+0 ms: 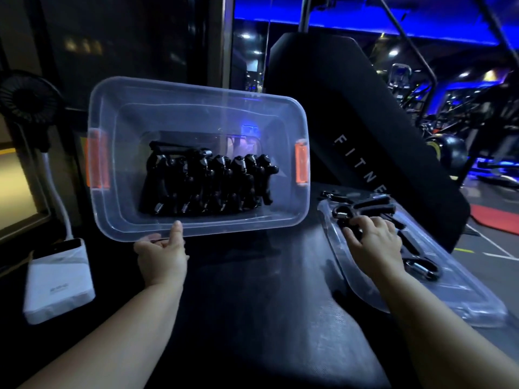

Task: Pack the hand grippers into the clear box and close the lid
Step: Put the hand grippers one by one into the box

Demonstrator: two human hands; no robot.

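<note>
A clear plastic box (pixel 196 108) with orange side latches stands tilted toward me on a black padded bench. Inside it, several black hand grippers (pixel 207 186) with metal springs are lined up in a row. My left hand (pixel 161 255) grips the box's near rim, thumb over the edge. To the right, the clear lid (pixel 421 293) lies flat on the bench with several loose black hand grippers (pixel 370 206) on it. My right hand (pixel 373 240) reaches onto the lid, its fingers curling round one black gripper there.
A white power bank (pixel 59 279) with a cable sits at the left, below a small black fan (pixel 28 96). A black upright bench pad (pixel 365 122) rises behind the lid. Gym machines under blue light fill the background at the right.
</note>
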